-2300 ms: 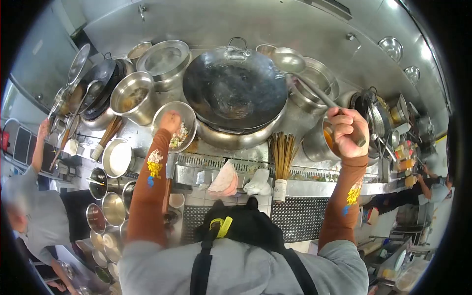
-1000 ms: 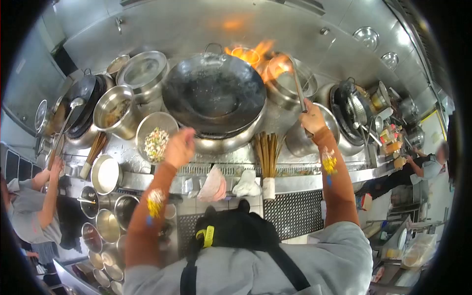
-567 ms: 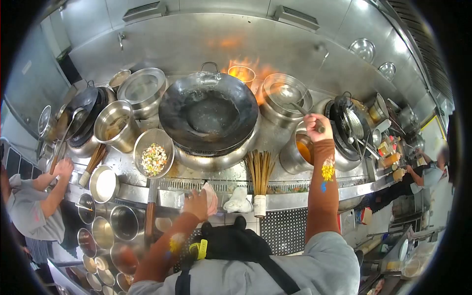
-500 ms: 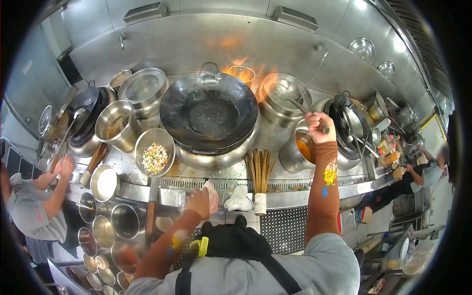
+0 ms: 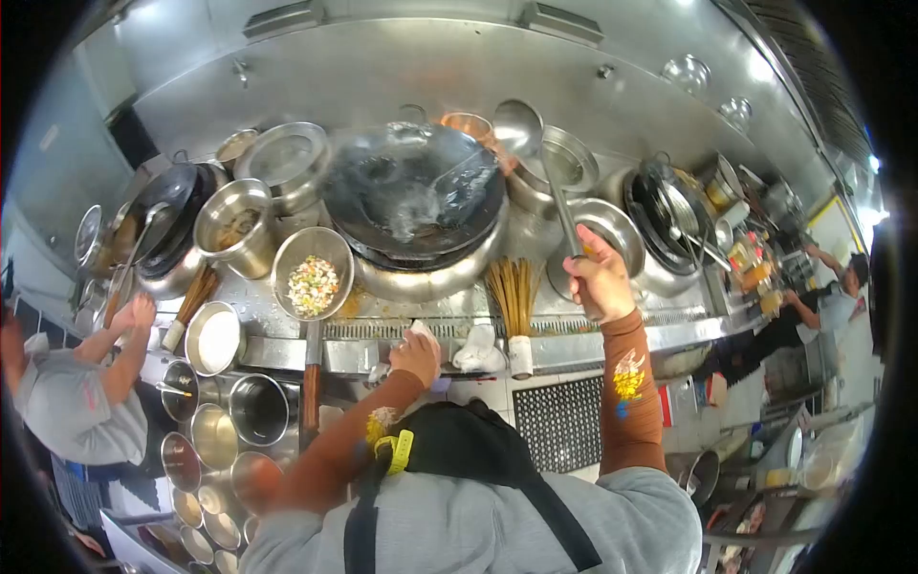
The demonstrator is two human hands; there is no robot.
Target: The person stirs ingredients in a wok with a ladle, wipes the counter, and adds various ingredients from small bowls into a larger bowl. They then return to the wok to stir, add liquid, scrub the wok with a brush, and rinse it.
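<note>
My right hand [image 5: 601,279] is wrapped round the handle of a metal ladle [image 5: 517,127]. The ladle's bowl is raised at the wok's far right rim, over the steel pots. Close to the counter's front edge, my left hand [image 5: 414,358] is closed on a pale folded cloth [image 5: 422,332]. Between and beyond my hands sits a large black wok [image 5: 411,196], with liquid splashing in it and steam rising. Left of the wok, a strainer [image 5: 313,285] holds diced, mixed-colour food, its wooden handle pointing toward me.
Flames [image 5: 499,153] show behind the wok's right rim. A bamboo brush [image 5: 516,292] and a white cloth [image 5: 479,350] lie at the counter edge. Steel pots [image 5: 229,234] flank the wok. A second wok [image 5: 671,225] stands right. A co-worker [image 5: 81,392] is at left, another person far right.
The ladle has swung up and left from over the right-hand pot. Liquid now splashes and steams in the wok. My left hand with the cloth has moved slightly forward and right. The flames look smaller.
</note>
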